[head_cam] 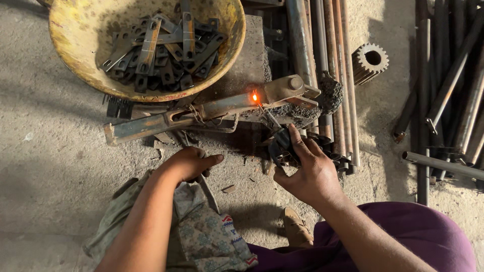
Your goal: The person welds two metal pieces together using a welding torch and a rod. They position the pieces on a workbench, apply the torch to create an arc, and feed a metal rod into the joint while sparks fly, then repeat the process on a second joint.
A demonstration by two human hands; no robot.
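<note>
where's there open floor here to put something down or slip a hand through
Bare concrete lies left of the yellow bowl and lever tool, and between the gear and right-hand rods. Around the glowing piece and right hand it is crowded.

Yellow basin [75,60]: upper rim cut off by top edge; the lowest flat metal strips [166,50] are buried under the others, count not readable. Steel rods [327,75] run out of frame at top. Right hand [307,171]: fingers cover the dark tool [280,146] it grips, shape unclear. Left hand [189,163]: palm hides what lies under it. Patterned cloth [212,236] cut off at bottom edge.
</note>
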